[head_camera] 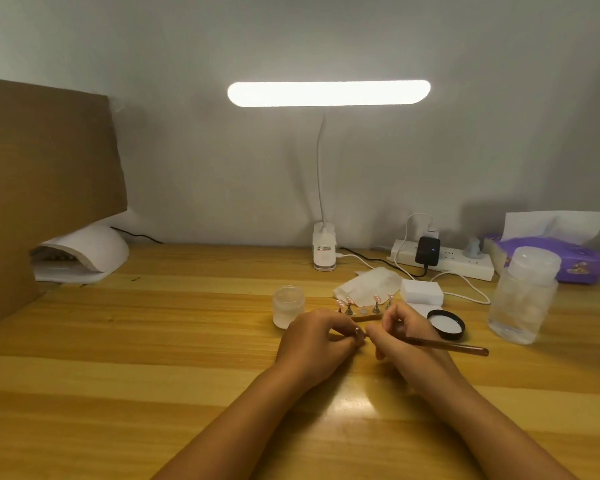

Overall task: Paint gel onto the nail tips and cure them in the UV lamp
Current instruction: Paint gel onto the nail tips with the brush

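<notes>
My left hand (317, 344) pinches a small nail tip (356, 330) on its stand, held just above the wooden table (153, 341). My right hand (400, 336) grips a brown brush (458, 348), its bristle end meeting the nail tip between the two hands. Behind the hands, a row of several nail tips on small metal stands (362, 304) sits on a strip. A frosted gel jar (288, 306) stands open to the left of that row, and its black lid (446, 323) lies to the right. The white UV lamp (84, 252) is at the far left.
A lit desk lamp (328, 93) clips on at the back centre. A power strip (444, 261) with cables, a white tissue (368, 284), a white block (421, 292), a clear pump bottle (523, 296) and a purple tissue box (551, 259) crowd the right. Cardboard (42, 188) stands at left.
</notes>
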`<control>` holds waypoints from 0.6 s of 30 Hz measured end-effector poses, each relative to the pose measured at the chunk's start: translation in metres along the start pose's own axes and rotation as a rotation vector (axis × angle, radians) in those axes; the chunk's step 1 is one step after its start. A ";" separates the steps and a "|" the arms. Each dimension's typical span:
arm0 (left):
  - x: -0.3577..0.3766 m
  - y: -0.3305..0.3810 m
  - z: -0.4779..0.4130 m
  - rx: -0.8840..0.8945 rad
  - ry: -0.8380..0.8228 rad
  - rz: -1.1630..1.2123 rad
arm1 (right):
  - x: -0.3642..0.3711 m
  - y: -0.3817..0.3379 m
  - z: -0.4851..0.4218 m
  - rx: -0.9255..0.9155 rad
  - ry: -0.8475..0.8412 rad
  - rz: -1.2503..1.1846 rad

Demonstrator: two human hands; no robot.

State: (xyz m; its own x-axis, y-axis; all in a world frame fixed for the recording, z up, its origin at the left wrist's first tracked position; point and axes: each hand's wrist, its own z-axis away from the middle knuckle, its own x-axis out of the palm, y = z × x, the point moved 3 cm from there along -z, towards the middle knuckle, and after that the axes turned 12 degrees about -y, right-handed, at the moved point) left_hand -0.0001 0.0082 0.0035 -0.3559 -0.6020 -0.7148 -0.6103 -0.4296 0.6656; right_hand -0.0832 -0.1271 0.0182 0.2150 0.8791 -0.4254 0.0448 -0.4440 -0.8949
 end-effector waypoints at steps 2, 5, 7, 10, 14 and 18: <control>0.000 0.000 0.000 0.006 0.008 -0.004 | 0.000 0.002 -0.001 -0.012 0.032 0.053; 0.001 -0.001 -0.001 0.006 -0.001 0.029 | -0.004 0.005 -0.002 -0.006 0.109 0.005; 0.001 -0.001 0.000 0.008 -0.003 0.045 | -0.006 0.002 -0.001 -0.017 0.171 -0.081; -0.002 0.003 0.003 0.035 0.040 0.063 | -0.010 -0.004 0.004 -0.057 0.268 -0.045; -0.004 0.011 0.007 0.055 0.085 0.019 | -0.002 -0.005 0.004 -0.206 0.212 0.267; -0.005 0.016 0.009 0.050 0.106 -0.070 | 0.011 -0.003 0.003 -0.247 0.110 0.484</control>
State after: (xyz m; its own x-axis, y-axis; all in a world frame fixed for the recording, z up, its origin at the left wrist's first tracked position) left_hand -0.0144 0.0108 0.0159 -0.2365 -0.6407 -0.7305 -0.6665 -0.4401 0.6018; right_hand -0.0837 -0.1159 0.0162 0.3675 0.5473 -0.7519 0.1400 -0.8318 -0.5371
